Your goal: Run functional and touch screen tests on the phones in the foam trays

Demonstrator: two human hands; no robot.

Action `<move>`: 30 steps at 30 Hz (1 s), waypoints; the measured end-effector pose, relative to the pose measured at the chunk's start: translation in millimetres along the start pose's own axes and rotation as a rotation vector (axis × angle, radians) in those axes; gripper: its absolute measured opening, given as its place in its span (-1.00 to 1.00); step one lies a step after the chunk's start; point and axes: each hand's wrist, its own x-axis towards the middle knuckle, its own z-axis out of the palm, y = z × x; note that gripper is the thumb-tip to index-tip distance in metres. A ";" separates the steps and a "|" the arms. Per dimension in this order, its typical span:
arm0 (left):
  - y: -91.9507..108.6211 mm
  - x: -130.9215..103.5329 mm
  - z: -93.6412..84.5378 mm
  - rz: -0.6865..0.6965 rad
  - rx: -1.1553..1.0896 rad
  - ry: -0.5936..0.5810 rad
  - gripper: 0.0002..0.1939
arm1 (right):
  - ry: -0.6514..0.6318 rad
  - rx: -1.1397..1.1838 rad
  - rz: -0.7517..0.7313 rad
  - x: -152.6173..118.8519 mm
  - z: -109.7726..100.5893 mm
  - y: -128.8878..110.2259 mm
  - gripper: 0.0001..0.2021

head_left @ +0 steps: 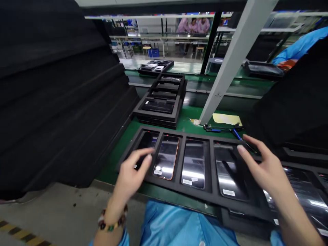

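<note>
A black foam tray (212,171) lies in front of me, with a phone in each of its slots. My left hand (133,171) is over the tray's left end, above the leftmost phone (149,139), thumb and index finger apart with nothing between them. Beside it lies a phone with an orange edge (166,157). A dark phone (193,162) with white labels fills the middle slot. Over the right end hovers my right hand (263,164), fingers spread and holding nothing, near another labelled phone (228,171). Whether either hand touches the tray is unclear.
Stacked foam trays (156,114) with phones stand behind on the green bench (189,118). A slanted grey post (230,65) rises beside a yellow paper (227,119) and a blue-handled tool (237,134). More phones (302,191) lie at right. Black curtains (51,85) hang left.
</note>
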 end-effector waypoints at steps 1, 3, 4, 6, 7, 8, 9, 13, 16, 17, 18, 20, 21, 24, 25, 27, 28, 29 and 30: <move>-15.8 18.0 -5.7 0.009 0.174 0.092 -0.51 | -0.021 -0.102 -0.055 -14.9 1.9 -3.4 -0.36; -41.5 46.5 -12.1 -0.005 0.418 0.062 -0.35 | -0.110 -0.225 -0.132 -44.1 8.2 -9.5 -0.26; -49.2 56.3 -13.2 -0.040 0.491 0.008 -0.28 | -0.122 -0.270 -0.147 -56.1 12.2 -12.0 -0.21; -53.6 67.5 -12.8 -0.102 0.580 -0.106 -0.16 | -0.106 -0.321 -0.135 -71.0 19.8 -16.5 -0.13; -51.3 69.8 -11.7 -0.125 0.612 -0.145 -0.11 | -0.089 -0.333 -0.119 -73.5 22.7 -18.5 -0.10; -47.3 70.3 -10.5 -0.139 0.639 -0.172 -0.07 | -0.079 -0.341 -0.103 -73.4 24.6 -20.4 -0.08; -42.7 69.4 -9.2 -0.146 0.661 -0.189 -0.05 | -0.080 -0.345 -0.092 -71.1 25.6 -22.2 -0.07; -30.7 54.5 -5.7 -0.164 0.676 -0.176 -0.05 | -0.122 -0.314 -0.064 -56.5 21.0 -27.8 -0.20; -31.4 40.1 -4.3 -0.181 0.654 -0.110 -0.05 | -0.076 -0.331 -0.033 -52.1 14.0 -31.2 -0.32; -32.2 36.9 -3.9 -0.158 0.639 -0.089 -0.09 | -0.060 -0.348 -0.023 -52.1 11.8 -32.0 -0.35; -32.9 35.0 -3.6 -0.118 0.619 -0.082 -0.15 | -0.051 -0.355 -0.017 -52.4 9.5 -32.8 -0.38; -33.8 34.9 -3.4 -0.026 0.578 -0.113 -0.30 | -0.052 -0.327 -0.015 -53.7 5.0 -34.1 -0.42; -33.9 36.1 -3.4 0.004 0.562 -0.137 -0.36 | -0.058 -0.302 -0.014 -54.5 2.7 -34.9 -0.43; -32.1 40.6 -2.6 0.002 0.535 -0.146 -0.42 | -0.085 -0.254 0.004 -57.6 -4.7 -37.9 -0.46; -30.9 41.3 -1.9 -0.006 0.526 -0.127 -0.43 | -0.088 -0.251 0.016 -59.1 -7.1 -39.1 -0.47; -28.0 40.8 0.4 -0.011 0.515 -0.102 -0.46 | -0.080 -0.248 0.042 -62.4 -10.9 -41.1 -0.49; -26.6 39.9 1.9 -0.012 0.517 -0.094 -0.47 | -0.076 -0.244 0.056 -64.1 -12.3 -41.9 -0.51; -25.3 38.8 3.4 -0.013 0.524 -0.087 -0.48 | -0.073 -0.237 0.065 -65.6 -13.2 -42.5 -0.52; -24.4 37.7 5.0 -0.015 0.536 -0.079 -0.47 | -0.071 -0.227 0.068 -67.0 -13.7 -42.8 -0.53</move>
